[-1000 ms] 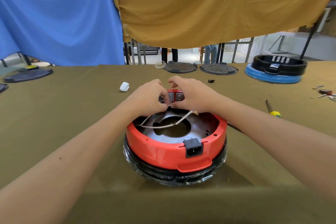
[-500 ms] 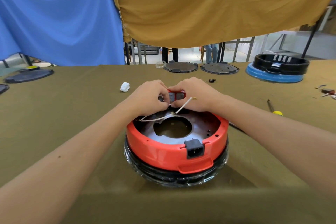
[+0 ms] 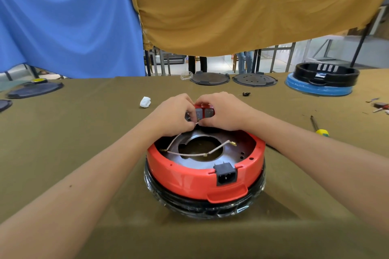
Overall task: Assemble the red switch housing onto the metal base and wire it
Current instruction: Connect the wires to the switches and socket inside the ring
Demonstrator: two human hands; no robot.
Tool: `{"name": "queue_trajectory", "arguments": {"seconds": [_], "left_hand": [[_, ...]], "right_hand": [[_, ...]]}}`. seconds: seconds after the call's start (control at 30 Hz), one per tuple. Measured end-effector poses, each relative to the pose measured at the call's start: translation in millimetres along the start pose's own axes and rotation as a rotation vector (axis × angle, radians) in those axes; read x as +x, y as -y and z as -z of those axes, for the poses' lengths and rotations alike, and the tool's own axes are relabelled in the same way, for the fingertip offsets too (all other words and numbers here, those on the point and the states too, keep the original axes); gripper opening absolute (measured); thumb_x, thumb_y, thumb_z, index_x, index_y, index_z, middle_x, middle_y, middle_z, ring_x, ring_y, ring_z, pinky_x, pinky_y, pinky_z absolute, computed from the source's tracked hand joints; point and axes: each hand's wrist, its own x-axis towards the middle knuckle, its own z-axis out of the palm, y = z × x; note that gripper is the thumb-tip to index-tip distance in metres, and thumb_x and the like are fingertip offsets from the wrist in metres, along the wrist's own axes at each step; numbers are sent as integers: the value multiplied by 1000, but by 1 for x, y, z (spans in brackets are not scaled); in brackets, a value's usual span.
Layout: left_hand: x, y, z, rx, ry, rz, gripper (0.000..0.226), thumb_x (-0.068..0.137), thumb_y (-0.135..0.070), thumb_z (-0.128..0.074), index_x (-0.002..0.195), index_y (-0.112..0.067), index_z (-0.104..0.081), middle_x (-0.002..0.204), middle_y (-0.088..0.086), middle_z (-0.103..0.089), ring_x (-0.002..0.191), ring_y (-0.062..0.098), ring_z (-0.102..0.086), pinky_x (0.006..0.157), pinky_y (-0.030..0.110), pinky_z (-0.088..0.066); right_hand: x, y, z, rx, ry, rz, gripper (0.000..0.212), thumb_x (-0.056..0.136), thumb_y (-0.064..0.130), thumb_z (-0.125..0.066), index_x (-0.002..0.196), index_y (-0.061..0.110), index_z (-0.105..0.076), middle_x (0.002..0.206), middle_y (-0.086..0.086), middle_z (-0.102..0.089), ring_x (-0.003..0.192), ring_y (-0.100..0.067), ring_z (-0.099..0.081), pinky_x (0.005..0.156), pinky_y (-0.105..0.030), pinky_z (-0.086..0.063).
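Note:
A round red housing (image 3: 189, 176) with a black power socket (image 3: 225, 174) sits upside down on a black plastic-wrapped body, showing the metal base (image 3: 235, 149) with a central hole. At its far rim is the small red switch block (image 3: 207, 110) with metal terminals. My left hand (image 3: 174, 114) pinches the end of a white wire (image 3: 174, 140) against a terminal. My right hand (image 3: 225, 111) grips the switch block from the right. A second white wire (image 3: 202, 154) with brass terminals lies loose across the hole.
A yellow-handled screwdriver (image 3: 319, 127) lies to the right. A white lump (image 3: 145, 102) and a small black part (image 3: 245, 94) lie beyond the hands. Two dark round plates (image 3: 209, 79) and a black-and-blue unit (image 3: 322, 81) stand at the far edge; small parts (image 3: 380, 106) at far right.
The wire end held up near my right hand has dropped; that wire now lies loose across the base. My left hand now pinches the other wire at the switch.

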Motion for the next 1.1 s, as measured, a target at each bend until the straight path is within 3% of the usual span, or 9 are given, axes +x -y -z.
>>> {"name": "queue_trajectory", "arguments": {"seconds": [0.23,0.4,0.6,0.67,0.8,0.93,1.0,1.1], "left_hand": [[0,0,2,2,10,-5,7,84,-24,-72,78,-28,-72,115,-10,-50,96,11,-52,80,25,-35],[-1,0,2,-34,31,7,6,80,-23,-72,78,-28,-75,116,-11,-50,97,11,-53,81,25,-37],[-1,-1,4,-87,-24,37,18,81,-12,-65,80,-29,-72,118,-4,-58,103,16,-56,89,30,-44],[-2,0,5,-126,-85,79,18,81,-11,-65,83,-29,-66,111,-1,-58,100,18,-57,81,29,-43],[-8,6,8,-364,-155,182,17,80,-12,-70,87,-25,-61,90,-7,-64,74,9,-60,54,17,-39],[-8,3,8,-354,-135,218,14,83,-12,-69,93,-22,-66,87,-8,-60,64,4,-53,50,16,-37],[-8,1,13,-274,-78,209,19,85,-10,-63,97,-24,-64,97,-6,-61,71,9,-57,56,20,-44],[-14,2,17,-121,69,217,30,89,-7,-54,109,-29,-52,106,-1,-61,95,22,-58,80,39,-52]], "right_hand": [[-2,2,0,-29,9,-5,41,84,37,-71,121,21,-61,110,0,-69,100,-23,-61,83,-37,-50],[-4,3,1,25,20,-15,43,82,34,-72,121,23,-61,108,2,-68,96,-20,-60,79,-32,-47],[-3,3,-2,14,10,8,52,80,33,-76,126,21,-54,118,1,-63,103,-20,-59,83,-33,-46],[-4,4,-1,52,-14,24,53,78,30,-79,123,21,-51,120,0,-56,103,-19,-56,85,-33,-45],[-7,5,2,51,-24,101,22,80,25,-79,98,20,-67,126,-3,-48,118,-20,-45,99,-34,-40],[-7,4,1,-35,70,123,15,86,28,-74,100,23,-75,139,-4,-44,128,-21,-38,104,-34,-37],[-7,6,2,-10,95,105,14,86,26,-74,100,23,-75,139,-4,-45,126,-21,-42,104,-34,-37],[-8,8,5,72,94,66,15,85,23,-74,99,21,-71,127,0,-52,111,-18,-55,96,-31,-42]]}}
